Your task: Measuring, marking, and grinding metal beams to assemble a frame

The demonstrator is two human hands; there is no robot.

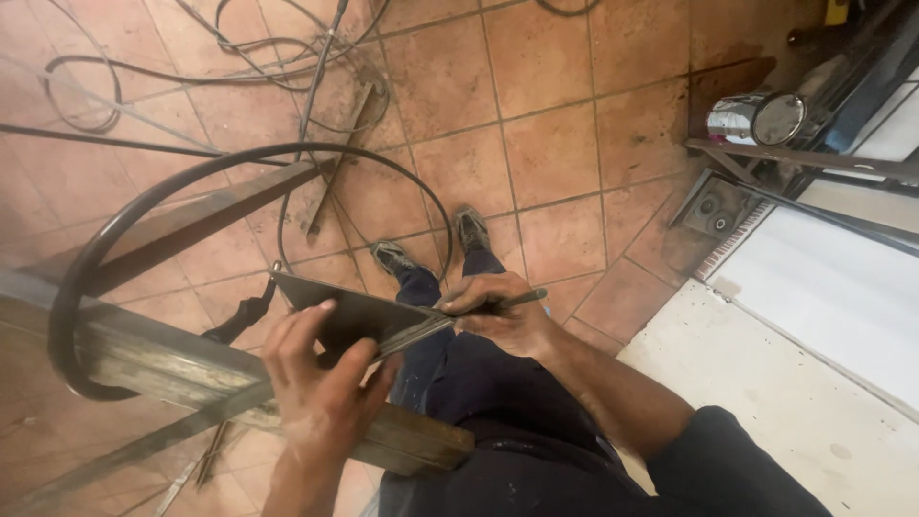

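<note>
Two hands — a left hand (321,383) and a right hand (498,311) — one flat metal plate (349,311), one pencil (512,301), two shoes (392,256), one shiny can (756,118), one rectangular steel bar (191,369).

The left hand (321,378) reaches up from below, fingers spread and curled, thumb raised. The right hand (503,314) lies just right of it, fingers closed tight, forearm slanting down to a dark sleeve.

Metal plate (349,311) rests on the beam (191,369), between both hands.
</note>
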